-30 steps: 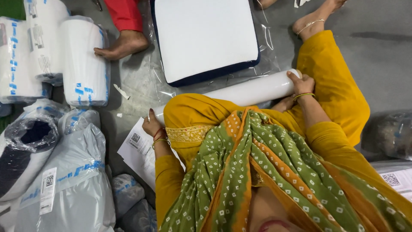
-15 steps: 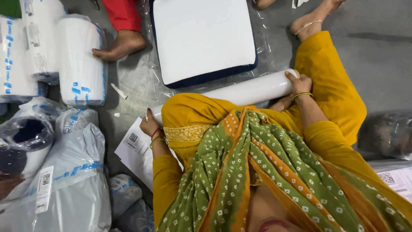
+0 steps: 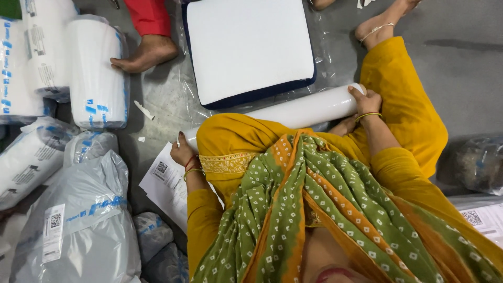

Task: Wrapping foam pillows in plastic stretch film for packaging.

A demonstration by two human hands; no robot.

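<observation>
Across the person's lap, at mid-frame, lies a long white roll (image 3: 306, 111) of plastic film, running from lower left to upper right. Her left hand (image 3: 182, 153) curls loosely around its left end, just above a sheet of printed paper (image 3: 166, 183) on the floor. Her right hand (image 3: 367, 101) grips the right end, fingers closed over the rim. Beyond the roll, a white cushion with a dark blue edge (image 3: 246, 47) rests on clear wrap. Farther off at upper left, another person's bare foot (image 3: 144, 55) stands beside wrapped white bundles (image 3: 97, 73).
</observation>
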